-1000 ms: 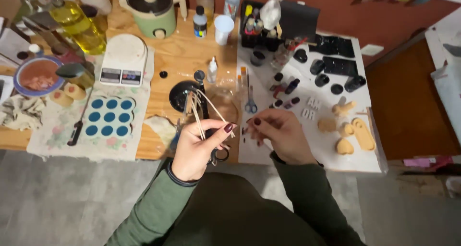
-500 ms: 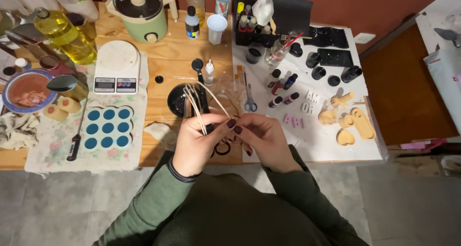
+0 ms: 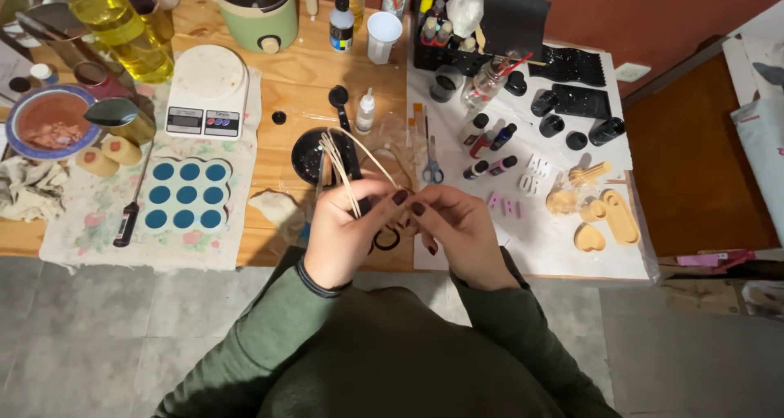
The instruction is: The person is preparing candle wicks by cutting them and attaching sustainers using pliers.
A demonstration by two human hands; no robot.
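Observation:
My left hand (image 3: pixel 347 234) grips a bundle of thin pale wooden sticks (image 3: pixel 341 166), which fan upward over a small black round pot (image 3: pixel 314 157) on the wooden table (image 3: pixel 298 71). My right hand (image 3: pixel 457 230) meets the left at the fingertips and pinches the lower end of one stick. Both hands hover above the table's front edge, over a black ring (image 3: pixel 386 240) lying on the wood. Dark nail polish shows on the fingers. Green sleeves cover both arms.
A blue round-cavity mould (image 3: pixel 186 196) lies on a stained cloth at left, beside a white scale (image 3: pixel 208 91), a green cooker (image 3: pixel 255 8) and oil bottles (image 3: pixel 122 28). Scissors (image 3: pixel 432 166), small bottles, black moulds (image 3: pixel 581 100) and beige casts (image 3: pixel 608 218) lie on white paper at right.
My hands have drawn together at the table's front edge. The right hand now pinches a stick in the bundle, where earlier it was a little apart.

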